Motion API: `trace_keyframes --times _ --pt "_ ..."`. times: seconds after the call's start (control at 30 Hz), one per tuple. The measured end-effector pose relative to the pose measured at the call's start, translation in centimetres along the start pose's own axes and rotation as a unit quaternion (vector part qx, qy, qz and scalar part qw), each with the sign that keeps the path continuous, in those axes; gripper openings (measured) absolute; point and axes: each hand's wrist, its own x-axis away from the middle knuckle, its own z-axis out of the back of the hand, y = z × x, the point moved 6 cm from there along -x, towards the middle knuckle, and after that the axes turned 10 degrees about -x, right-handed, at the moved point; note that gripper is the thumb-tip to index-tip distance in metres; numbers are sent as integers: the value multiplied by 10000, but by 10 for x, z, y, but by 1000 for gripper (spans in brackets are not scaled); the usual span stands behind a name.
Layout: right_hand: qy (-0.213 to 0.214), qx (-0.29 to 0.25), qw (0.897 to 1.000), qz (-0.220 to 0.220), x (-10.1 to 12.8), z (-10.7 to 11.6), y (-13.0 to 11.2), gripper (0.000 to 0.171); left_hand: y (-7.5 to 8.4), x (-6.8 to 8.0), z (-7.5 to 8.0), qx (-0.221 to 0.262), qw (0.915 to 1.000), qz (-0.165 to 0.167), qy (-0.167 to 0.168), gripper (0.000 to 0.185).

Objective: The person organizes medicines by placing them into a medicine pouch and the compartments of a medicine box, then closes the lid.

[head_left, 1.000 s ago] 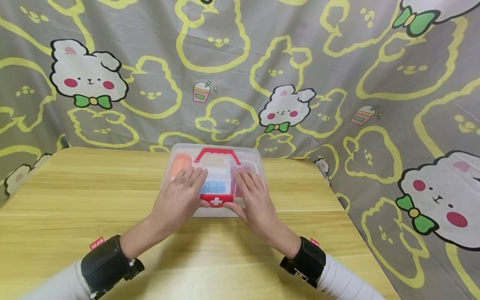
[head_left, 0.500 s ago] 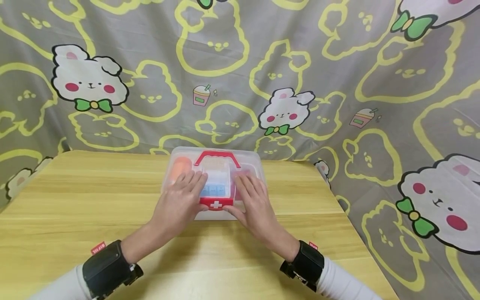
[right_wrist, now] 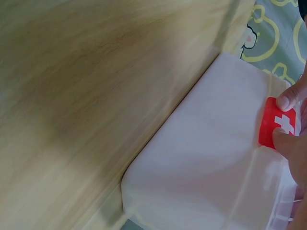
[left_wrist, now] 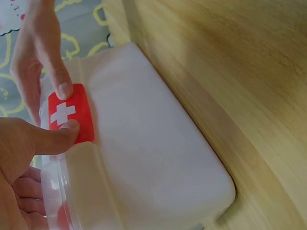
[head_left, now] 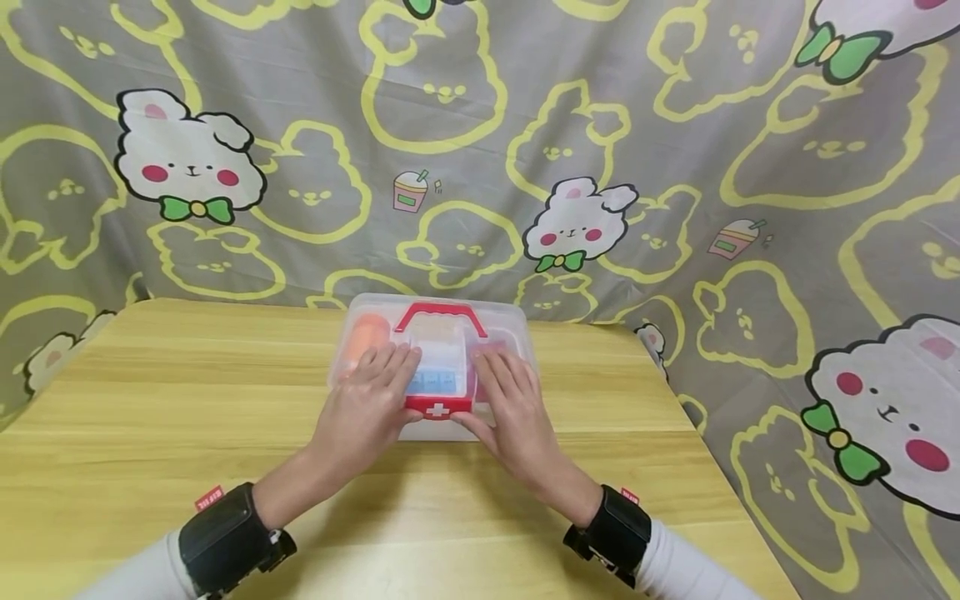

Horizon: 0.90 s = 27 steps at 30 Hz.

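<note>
A clear-lidded first-aid box [head_left: 435,431] with a white base sits on the table. Its lid has a red carry handle [head_left: 441,309], folded flat, and a red latch [head_left: 438,407] with a white cross at the front. My left hand [head_left: 367,400] lies on the left part of the lid, fingers straight, thumb on the latch's left end. On the other side my right hand [head_left: 517,404] rests likewise, its thumb at the latch's right end. Both thumbs press the latch [left_wrist: 72,114] in the left wrist view. The latch [right_wrist: 278,123] appears closed against the white base [right_wrist: 192,153] in the right wrist view.
Through the lid show an orange item [head_left: 369,337], a blue segmented strip [head_left: 438,382] and something pink [head_left: 491,346]. The wooden table [head_left: 187,375] ends at a grey patterned curtain [head_left: 465,167] behind and to the right. Black cameras [head_left: 228,537] are strapped to both wrists.
The view has shifted slightly, so the box and hands sit a little lower and further right in the picture. Both hands keep the same hold on the lid and latch.
</note>
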Motion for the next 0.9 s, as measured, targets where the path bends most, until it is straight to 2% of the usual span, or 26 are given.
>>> trace_keyframes --times 0.17,0.33,0.5,0.7,0.9 --pt "17 55 10000 8 0 0 1 88 -1 -1 -1 46 10000 -6 5 88" --pt "-16 -81 9999 -68 -9 -4 7 89 -8 -9 -4 81 9999 -57 -19 87" --pt "-70 -108 9997 -190 -27 -13 19 88 -21 -24 -17 141 9998 18 -114 85" --pt "-23 -214 9988 -438 -52 -23 40 84 -40 -47 -37 230 9996 146 -65 84" --pt "1 -362 9966 -737 -70 -29 56 82 -52 -65 -51 448 9979 416 -197 85"
